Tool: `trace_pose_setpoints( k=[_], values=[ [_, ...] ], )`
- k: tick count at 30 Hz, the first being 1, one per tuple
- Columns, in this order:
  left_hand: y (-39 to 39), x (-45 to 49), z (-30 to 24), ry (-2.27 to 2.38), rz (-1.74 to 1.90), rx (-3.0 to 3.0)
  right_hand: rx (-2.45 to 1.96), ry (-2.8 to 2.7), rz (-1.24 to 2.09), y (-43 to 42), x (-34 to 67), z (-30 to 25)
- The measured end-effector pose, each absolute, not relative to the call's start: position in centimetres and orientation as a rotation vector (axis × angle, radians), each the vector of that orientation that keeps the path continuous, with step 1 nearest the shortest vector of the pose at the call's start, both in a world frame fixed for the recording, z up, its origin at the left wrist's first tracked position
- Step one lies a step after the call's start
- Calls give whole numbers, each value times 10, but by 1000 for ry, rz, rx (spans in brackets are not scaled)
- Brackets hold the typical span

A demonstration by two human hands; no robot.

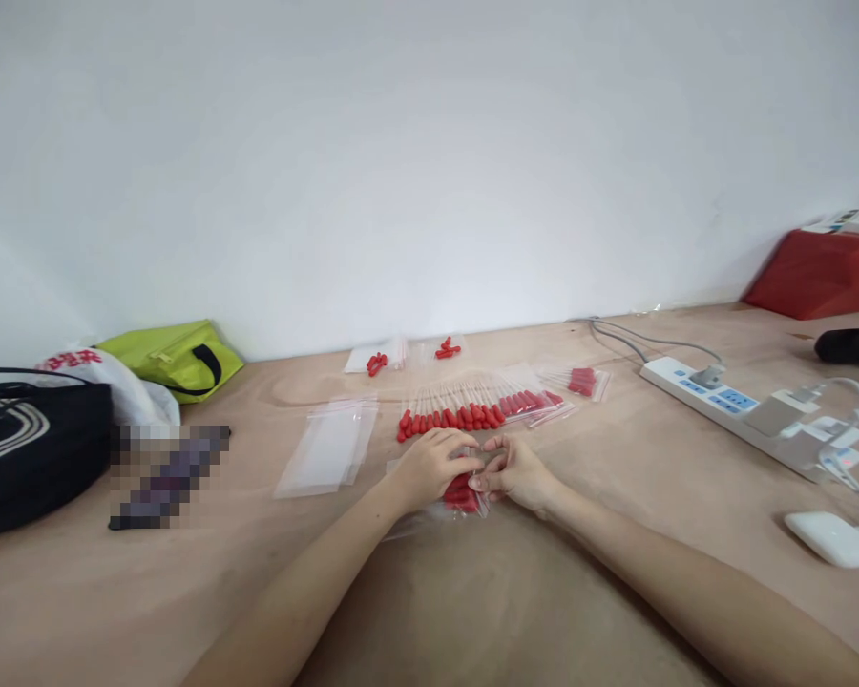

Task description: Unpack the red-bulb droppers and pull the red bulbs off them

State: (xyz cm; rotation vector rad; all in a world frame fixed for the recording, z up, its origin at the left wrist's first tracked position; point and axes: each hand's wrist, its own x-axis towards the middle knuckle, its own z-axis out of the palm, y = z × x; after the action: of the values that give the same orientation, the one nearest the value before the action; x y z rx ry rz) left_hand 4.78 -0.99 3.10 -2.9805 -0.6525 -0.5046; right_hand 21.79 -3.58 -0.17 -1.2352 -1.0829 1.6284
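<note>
Plywood table (616,496): left hand (433,468), right hand (516,473) grip half-hidden red-filled bag (461,497).

Illumination is bright, soft and even; the wall (429,143) reads washed-out and hazy. My forearms (315,582) throw only faint, diffuse shadows on the table (616,458). Wide-angle distortion stretches them toward the lower corners. Focus is soft throughout; the clear bag (465,498) under my fingers (465,456) lacks detail. A pixelated patch (164,472) sits left.
</note>
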Motion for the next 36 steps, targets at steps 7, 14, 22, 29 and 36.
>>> trace_pose_setpoints(
  k=[7, 14, 22, 29, 36],
  values=[
    [-8, 49, 36, -575, -388, -2912, -1210, -1089, 1639, -37, 219, -2],
    [-8, 52, 38, -680, -343, -2953, -1179, -1185, 1641, -38, 220, 1],
    [-6, 41, 27, -885, -708, -3138, -988, -1937, 955, -39, 231, 2],
    [-4, 41, 24, -839, -733, -3173, -751, -2297, -111, -36, 230, -3],
    [-3, 40, 26, -764, -583, -3081, -692, -2301, -442, -32, 231, -2]
  ],
)
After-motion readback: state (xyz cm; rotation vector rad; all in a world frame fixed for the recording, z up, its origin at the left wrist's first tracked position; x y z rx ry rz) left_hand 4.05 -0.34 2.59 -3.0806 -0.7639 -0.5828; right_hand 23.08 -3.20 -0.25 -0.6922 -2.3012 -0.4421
